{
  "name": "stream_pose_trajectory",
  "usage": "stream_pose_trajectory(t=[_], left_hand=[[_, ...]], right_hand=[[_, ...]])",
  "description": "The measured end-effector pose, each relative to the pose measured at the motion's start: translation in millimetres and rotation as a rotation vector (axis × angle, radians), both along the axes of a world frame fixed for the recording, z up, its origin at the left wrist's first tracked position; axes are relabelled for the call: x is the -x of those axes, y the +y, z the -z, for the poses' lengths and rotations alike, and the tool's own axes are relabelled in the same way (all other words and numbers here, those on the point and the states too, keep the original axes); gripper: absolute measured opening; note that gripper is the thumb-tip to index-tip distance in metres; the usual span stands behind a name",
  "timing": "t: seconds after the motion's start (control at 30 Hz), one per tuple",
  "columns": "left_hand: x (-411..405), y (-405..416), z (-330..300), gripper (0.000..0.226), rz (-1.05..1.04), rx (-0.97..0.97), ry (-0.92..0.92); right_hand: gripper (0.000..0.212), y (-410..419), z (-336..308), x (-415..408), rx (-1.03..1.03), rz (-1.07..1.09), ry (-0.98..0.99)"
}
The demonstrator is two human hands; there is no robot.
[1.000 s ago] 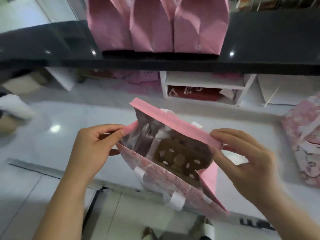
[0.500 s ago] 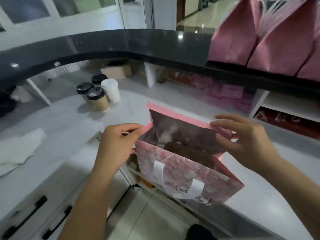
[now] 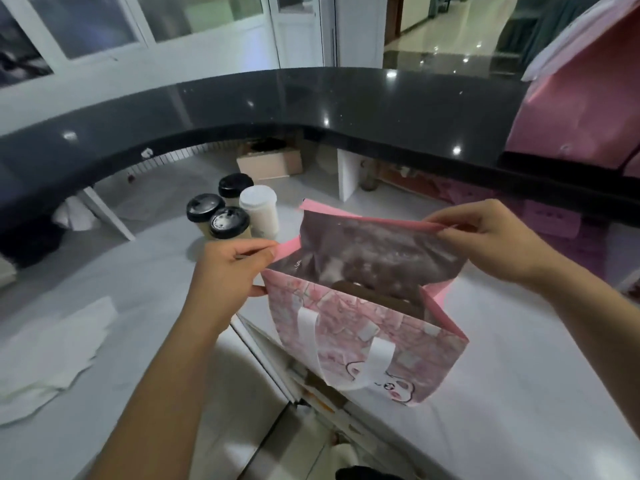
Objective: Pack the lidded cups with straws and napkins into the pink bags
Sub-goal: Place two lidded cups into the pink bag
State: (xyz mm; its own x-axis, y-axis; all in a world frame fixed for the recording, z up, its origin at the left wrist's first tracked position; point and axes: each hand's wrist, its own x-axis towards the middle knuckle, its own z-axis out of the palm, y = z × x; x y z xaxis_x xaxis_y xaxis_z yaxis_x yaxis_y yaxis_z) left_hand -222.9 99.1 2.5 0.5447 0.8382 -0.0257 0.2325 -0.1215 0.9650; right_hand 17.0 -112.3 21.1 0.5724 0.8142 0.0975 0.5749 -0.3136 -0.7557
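Both hands, the left hand (image 3: 230, 271) and right hand (image 3: 491, 244), pinch the bag (image 3: 367, 327) mouth open on the counter (image 3: 519, 393), so next one hand must probably fetch the cups (image 3: 235, 216) behind-left of the bag.

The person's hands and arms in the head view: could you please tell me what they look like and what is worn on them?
Both forearms show bare up to the frame edge, with no sleeve visible. The left hand and right hand wear no gloves, and no ring, watch or bracelet can be seen on them. The nails look short and unpainted, though motion blur softens the detail.
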Motion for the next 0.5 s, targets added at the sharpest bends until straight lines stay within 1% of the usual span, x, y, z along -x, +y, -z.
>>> stream_pose_trajectory(t=[0.07, 0.1, 0.13, 0.23, 0.27, 0.37, 0.47, 0.5], left_hand=[[-20, 24, -7, 0.021, 0.017, -0.002, 0.030], [-29, 36, -11, 0.020, 0.030, -0.007, 0.047], [-38, 47, -14, 0.019, 0.049, -0.013, 0.067], [-57, 68, -17, 0.022, 0.104, -0.029, 0.108], [-62, 72, -18, 0.023, 0.115, -0.036, 0.110], [-72, 85, -19, 0.027, 0.154, -0.032, 0.103], [-73, 95, -17, 0.035, 0.225, 0.019, 0.125], [-73, 99, -16, 0.034, 0.237, 0.031, 0.145]], right_hand=[[0.028, 18, -5, -14, 0.038, -0.035, 0.050], [0.029, 29, -8, -20, 0.076, -0.049, 0.037], [0.029, 39, -12, -26, 0.138, -0.067, -0.013], [0.028, 75, -25, -35, 0.371, -0.114, -0.266], [0.027, 88, -28, -36, 0.413, -0.117, -0.350], [0.020, 124, -30, -36, 0.378, -0.114, -0.593], [0.020, 159, -24, -35, 0.348, -0.167, -0.729], [0.021, 170, -22, -34, 0.352, -0.179, -0.751]])
